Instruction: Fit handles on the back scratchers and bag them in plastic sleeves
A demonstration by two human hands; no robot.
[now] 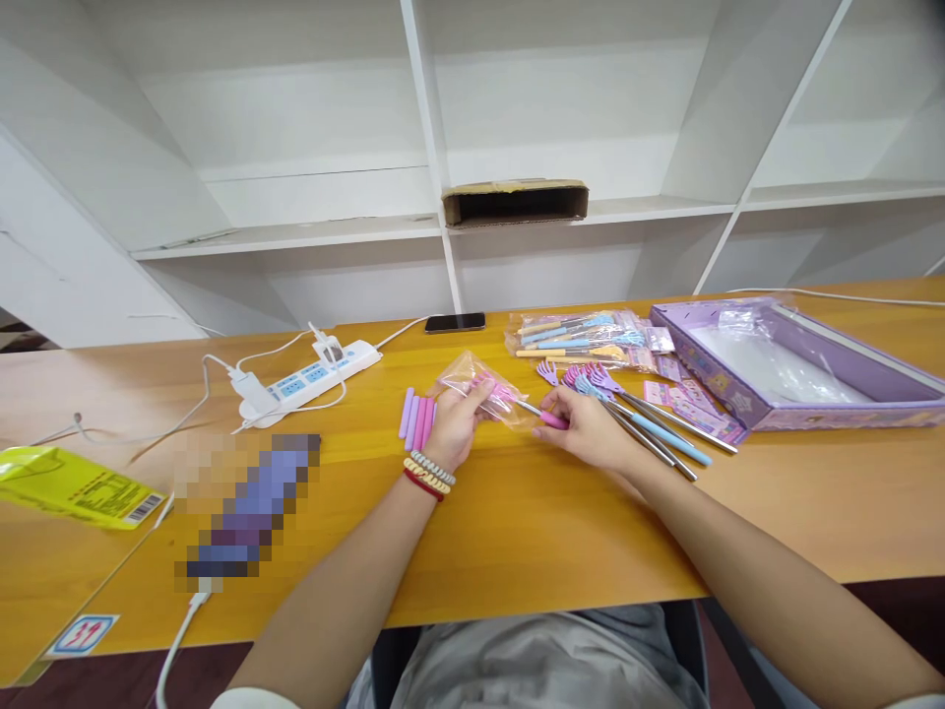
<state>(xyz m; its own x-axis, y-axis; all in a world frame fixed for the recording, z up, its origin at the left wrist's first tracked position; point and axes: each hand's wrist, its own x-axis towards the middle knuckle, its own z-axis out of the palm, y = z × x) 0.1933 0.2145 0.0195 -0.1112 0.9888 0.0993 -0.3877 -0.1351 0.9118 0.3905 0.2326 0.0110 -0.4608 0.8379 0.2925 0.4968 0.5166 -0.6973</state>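
My left hand (456, 423) grips a clear plastic bag (464, 370) with a pink claw-shaped head inside it. A metal rod with a pink handle (553, 420) sticks out of the bag's right end, and the closed fingers of my right hand (580, 423) are at that handle. Beside my left hand lie several short purple and pink tubes (417, 421). Just right of my right hand, loose claw-headed sticks (646, 425) in purple, pink and blue are fanned out with their metal rods.
Bagged sticks (583, 340) lie behind, near printed cards (698, 406) and an open purple box (783, 418). At the left are a power strip (310, 382) with cables, a pixelated device (255, 507) and a yellow packet (74, 487). A black phone (456, 322) lies near the shelves.
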